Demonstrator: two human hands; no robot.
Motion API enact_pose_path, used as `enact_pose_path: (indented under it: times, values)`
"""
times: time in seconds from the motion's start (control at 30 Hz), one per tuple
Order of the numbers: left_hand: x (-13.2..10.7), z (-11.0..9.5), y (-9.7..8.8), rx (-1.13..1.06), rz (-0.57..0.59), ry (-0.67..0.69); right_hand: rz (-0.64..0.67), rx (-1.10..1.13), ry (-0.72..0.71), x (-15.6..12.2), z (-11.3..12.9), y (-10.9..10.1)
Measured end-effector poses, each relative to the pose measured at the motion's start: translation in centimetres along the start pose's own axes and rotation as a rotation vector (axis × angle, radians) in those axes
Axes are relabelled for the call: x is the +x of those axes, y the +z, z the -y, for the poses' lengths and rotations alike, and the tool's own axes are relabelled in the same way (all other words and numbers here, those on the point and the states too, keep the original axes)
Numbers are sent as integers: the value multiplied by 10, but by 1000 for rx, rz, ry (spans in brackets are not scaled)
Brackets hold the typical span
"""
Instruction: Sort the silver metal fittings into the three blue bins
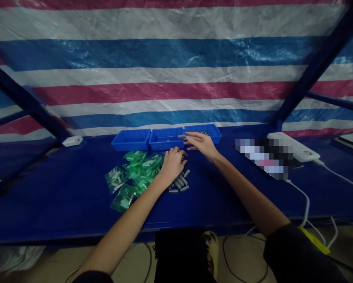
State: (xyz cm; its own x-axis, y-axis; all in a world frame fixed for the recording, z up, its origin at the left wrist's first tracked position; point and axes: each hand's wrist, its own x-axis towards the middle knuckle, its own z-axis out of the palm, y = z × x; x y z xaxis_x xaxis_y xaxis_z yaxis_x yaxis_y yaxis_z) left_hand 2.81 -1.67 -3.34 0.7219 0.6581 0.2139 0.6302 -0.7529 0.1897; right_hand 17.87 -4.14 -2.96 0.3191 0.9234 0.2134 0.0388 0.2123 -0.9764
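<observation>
My right hand [202, 144] is raised in front of the blue bins, pinching a small light-grey rectangular piece [182, 136] between thumb and fingertips. Beneath that piece is the middle blue bin [167, 144]. To its left, my left hand [173, 163] curls its fingers down at the back of a loose pile of small grey rectangular pieces [180, 182]. Something dark shows between its thumb and fingers, too small to make out. Several green-tinted plastic bags [141, 169] holding pale pieces lie left of that hand, partly behind it.
The left blue bin [131, 140] and the right blue bin [213, 131], with small pieces inside, flank the middle one. A phone [265, 159], a white power bank [294, 146] and white cables [307, 200] lie right. A white adapter [73, 141] sits left. Striped sheeting [170, 59] hangs behind.
</observation>
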Motion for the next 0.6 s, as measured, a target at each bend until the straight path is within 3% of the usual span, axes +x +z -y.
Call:
enact_pose_path:
  times: [0.13, 0.27, 0.43, 0.6]
  values:
    - [1, 2, 2, 7, -62, -96, 131, 43, -43, -5, 9, 5]
    - [1, 4, 4, -25, -69, -130, 119, -181, 6, -8, 6, 1]
    - [3, 5, 3, -45, -67, -133, 211, -413, 83, -10, -4, -3]
    - [4, 5, -2, -157, -134, -166, 254, -383, 159, -13, -5, -1]
